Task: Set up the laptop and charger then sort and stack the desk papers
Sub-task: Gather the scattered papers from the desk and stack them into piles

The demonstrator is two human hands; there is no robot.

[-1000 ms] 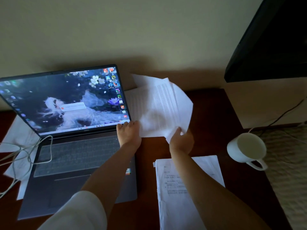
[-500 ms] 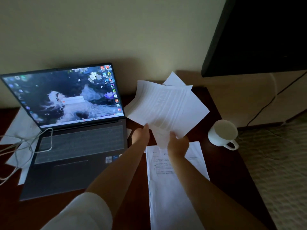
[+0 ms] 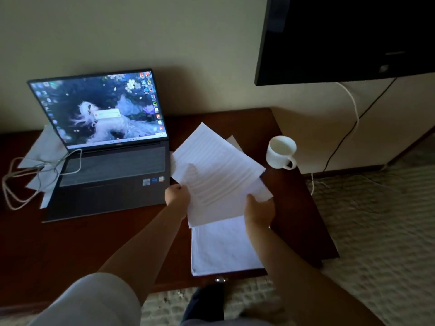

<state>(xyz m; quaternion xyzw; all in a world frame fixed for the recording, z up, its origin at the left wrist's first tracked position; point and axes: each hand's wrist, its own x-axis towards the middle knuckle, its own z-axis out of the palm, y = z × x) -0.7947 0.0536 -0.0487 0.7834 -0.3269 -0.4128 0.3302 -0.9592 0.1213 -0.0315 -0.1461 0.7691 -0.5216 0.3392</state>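
Loose white printed sheets point(image 3: 219, 177) have been brought nearer, over the white paper stack point(image 3: 223, 245).
They are pinched at both lower edges by the left hand point(image 3: 177, 196) and right hand point(image 3: 259, 210), above the dark wooden bench point(image 3: 294, 208), ready for stacking.

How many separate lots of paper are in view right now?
3: held sheets in left hand and right hand; stack on the desk below them; loose sheets under the laptop's left side, partly hidden.

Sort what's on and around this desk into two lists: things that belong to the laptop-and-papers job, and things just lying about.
Part of the job:
laptop
charger cable
held sheets, gripped by left hand and right hand
paper stack
loose papers beside the laptop

Lying about:
white mug
wall screen
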